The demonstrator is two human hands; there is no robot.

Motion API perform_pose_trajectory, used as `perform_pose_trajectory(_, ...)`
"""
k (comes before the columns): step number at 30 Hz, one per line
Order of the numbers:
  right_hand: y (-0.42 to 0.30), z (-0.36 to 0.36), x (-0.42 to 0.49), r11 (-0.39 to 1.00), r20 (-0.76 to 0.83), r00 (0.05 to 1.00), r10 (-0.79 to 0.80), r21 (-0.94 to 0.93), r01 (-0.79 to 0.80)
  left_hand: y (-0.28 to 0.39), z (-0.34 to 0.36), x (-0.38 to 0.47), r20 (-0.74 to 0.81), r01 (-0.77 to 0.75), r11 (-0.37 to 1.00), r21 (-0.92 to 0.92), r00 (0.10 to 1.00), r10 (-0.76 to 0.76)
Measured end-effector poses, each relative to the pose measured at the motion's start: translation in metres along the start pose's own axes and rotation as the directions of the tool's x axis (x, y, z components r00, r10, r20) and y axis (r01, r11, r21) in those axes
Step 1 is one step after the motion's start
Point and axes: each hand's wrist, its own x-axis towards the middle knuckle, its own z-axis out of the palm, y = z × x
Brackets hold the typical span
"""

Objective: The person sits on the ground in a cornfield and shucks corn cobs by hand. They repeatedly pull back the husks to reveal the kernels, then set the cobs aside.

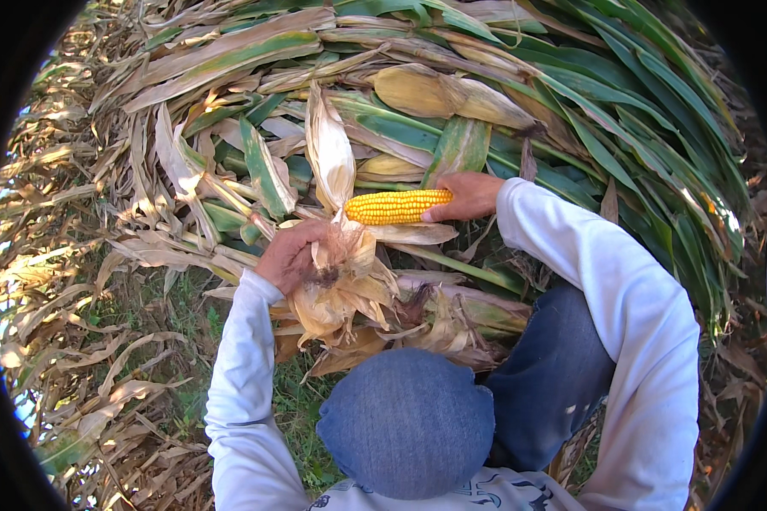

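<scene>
A bare yellow ear of corn (390, 208) lies level in front of me, with my right hand (470, 197) closed round its right end. Its left end still joins the peeled, dry husk. My left hand (296, 255) grips the pulled-back husk leaves (345, 274) and brown silk just below and left of the ear. One pale husk leaf (332, 153) stands up beyond the ear's left end. An unhusked ear (450, 96) rests on the stalks farther off. The palm sides of both hands are hidden.
Cut corn stalks with green leaves (620, 108) are heaped ahead and to the right. Dry leaves (83, 383) cover the ground at the left, beside some grass (300, 415). My bent, denim-covered knees (409, 421) are close below the husks.
</scene>
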Motion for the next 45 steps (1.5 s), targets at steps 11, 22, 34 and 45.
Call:
perform_pose_trajectory(11, -0.019, -0.013, -0.024, 0.978, -0.309, 0.944, -0.118, -0.203, 0.056, 0.006, 0.009, 0.083, -0.237, -0.030, 0.988, -0.149, 0.972, -0.006)
perform_pose_trajectory(22, -0.045, -0.024, -0.042, 0.872, -0.381, 0.856, -0.349, -0.466, 0.148, -0.039, 0.038, 0.092, -0.117, 0.202, 0.881, 0.428, 0.979, -0.167)
perform_pose_trajectory(34, -0.053, -0.032, -0.053, 0.942, -0.464, 0.821, -0.334, -0.143, 0.303, -0.011, 0.031, 0.068, -0.219, 0.238, 0.743, 0.625, 0.968, -0.125)
perform_pose_trajectory(45, -0.078, -0.034, 0.032, 0.459, -0.584, 0.799, 0.143, 0.754, 0.469, -0.023, 0.065, 0.072, -0.265, -0.044, 0.993, 0.105, 0.962, 0.071)
